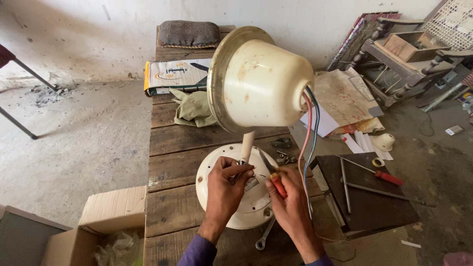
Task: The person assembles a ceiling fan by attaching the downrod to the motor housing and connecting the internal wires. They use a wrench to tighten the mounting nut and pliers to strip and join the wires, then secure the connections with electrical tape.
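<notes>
Cream fan base under both hands; left hand pinching small part beside stem; right hand grasping red-handled screwdriver, shaft angled up-left toward left grip

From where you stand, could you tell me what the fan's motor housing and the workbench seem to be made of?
Motor housing: probably cream plastic, smooth, slightly glossy, stained; painted metal is possible. Workbench: bare, weathered wooden planks, with visible grain and gaps between boards.

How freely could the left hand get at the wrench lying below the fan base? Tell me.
Probably yes. The wrench lies in the open on the wooden table, just below the round cream base, between both wrists. The left hand pinches something small, so it isn't quite free.
</notes>
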